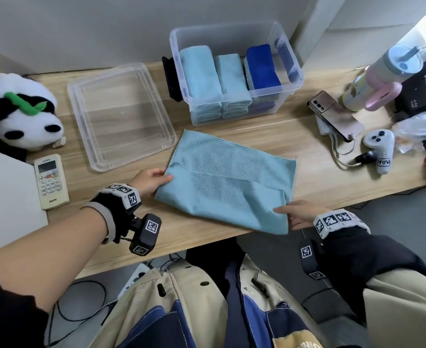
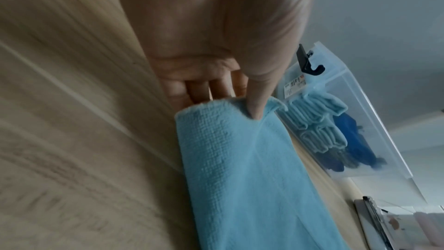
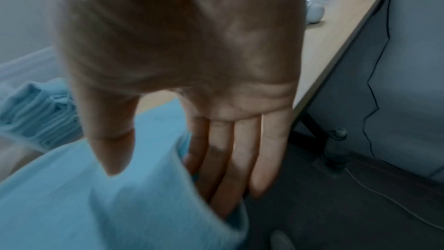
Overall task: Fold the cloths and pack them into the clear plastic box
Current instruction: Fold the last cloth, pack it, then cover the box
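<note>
Left hand: you pinch light blue cloth, thumb on top.
Right hand: thumb above, straight fingers under near corner.

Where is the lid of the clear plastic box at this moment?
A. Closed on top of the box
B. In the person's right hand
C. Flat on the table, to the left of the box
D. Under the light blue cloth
C: the lid lies flat on the table, left of the open box.
</note>
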Motion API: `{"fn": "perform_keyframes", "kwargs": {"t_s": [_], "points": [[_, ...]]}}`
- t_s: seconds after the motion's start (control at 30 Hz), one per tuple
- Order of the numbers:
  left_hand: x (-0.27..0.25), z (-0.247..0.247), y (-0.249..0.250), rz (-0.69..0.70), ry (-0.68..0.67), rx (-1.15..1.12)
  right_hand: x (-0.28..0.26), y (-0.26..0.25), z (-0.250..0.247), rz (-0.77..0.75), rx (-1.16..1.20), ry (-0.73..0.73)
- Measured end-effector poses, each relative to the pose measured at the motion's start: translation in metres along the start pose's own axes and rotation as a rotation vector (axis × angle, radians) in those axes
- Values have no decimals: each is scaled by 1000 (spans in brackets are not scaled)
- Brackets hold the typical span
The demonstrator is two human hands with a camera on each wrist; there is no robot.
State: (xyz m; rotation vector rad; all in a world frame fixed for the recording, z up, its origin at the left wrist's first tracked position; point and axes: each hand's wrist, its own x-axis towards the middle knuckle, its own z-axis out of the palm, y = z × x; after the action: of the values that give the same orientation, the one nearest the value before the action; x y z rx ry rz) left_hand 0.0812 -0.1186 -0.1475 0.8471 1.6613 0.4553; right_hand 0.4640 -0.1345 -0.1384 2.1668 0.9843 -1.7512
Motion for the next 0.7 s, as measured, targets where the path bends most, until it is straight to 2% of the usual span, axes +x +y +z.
{"fn": "perform_keyframes", "kwargs": {"t_s": [0.1, 0.17, 0.23, 0.43, 0.7], "points": [[2, 1, -3, -46, -89, 110, 9, 6, 3, -67, 168, 120], [3, 2, -2, -55, -83, 176, 7, 2, 6, -165, 262, 256], [5, 5, 0, -43, -51, 194, 6, -3, 10, -234, 257, 342], [11, 8, 17, 145, 133, 98, 3, -9, 12, -303, 411, 348], [38, 14, 51, 234, 216, 106, 9, -18, -6, -443, 462, 559]]}}
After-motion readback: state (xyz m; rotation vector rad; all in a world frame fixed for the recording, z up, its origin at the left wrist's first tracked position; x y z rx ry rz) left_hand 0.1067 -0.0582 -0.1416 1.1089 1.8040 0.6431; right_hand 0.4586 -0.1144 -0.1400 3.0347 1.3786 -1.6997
